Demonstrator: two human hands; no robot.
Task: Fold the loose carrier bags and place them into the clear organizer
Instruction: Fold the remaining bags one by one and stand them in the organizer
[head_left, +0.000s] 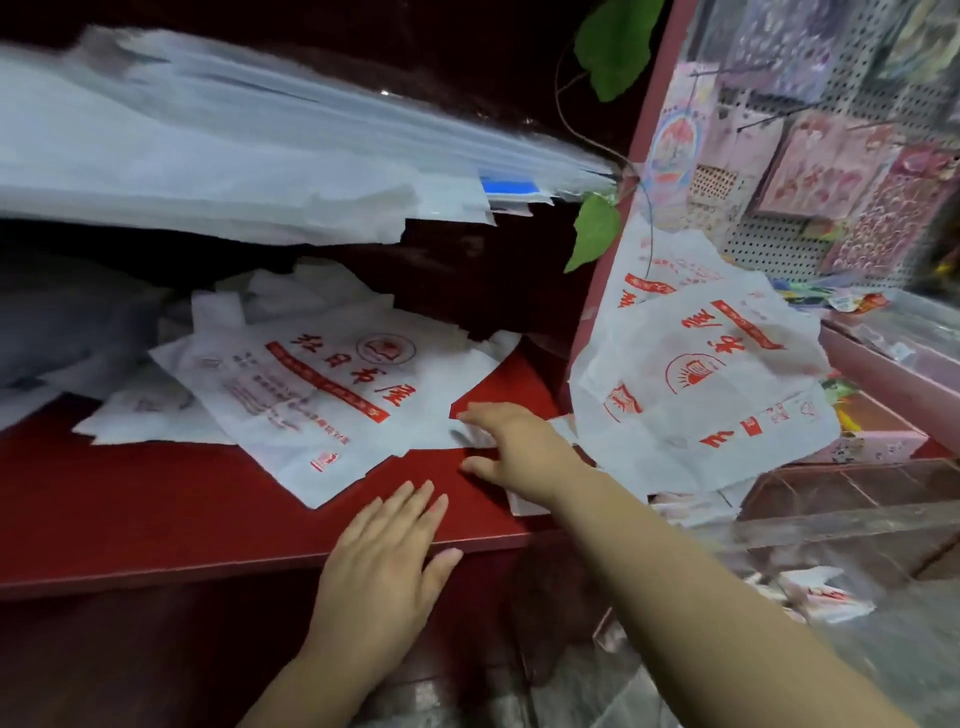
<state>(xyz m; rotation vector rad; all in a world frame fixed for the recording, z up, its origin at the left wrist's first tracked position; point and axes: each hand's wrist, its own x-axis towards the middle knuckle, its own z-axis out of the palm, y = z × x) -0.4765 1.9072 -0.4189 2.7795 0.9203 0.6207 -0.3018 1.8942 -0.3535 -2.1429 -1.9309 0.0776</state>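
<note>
White carrier bag (322, 395) at 10 o'clock is touched by spread right hand (511, 441), left hand (384, 551) flat; corner pinch likely needed before folding.

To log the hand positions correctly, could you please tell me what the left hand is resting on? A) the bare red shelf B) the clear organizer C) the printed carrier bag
A: the left hand lies flat, fingers straight, on the red shelf, just short of the printed bag.

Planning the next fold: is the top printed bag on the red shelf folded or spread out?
Spread out: the printed bag lies flat on the red shelf, full red print showing. The right hand touches its corner.
</note>
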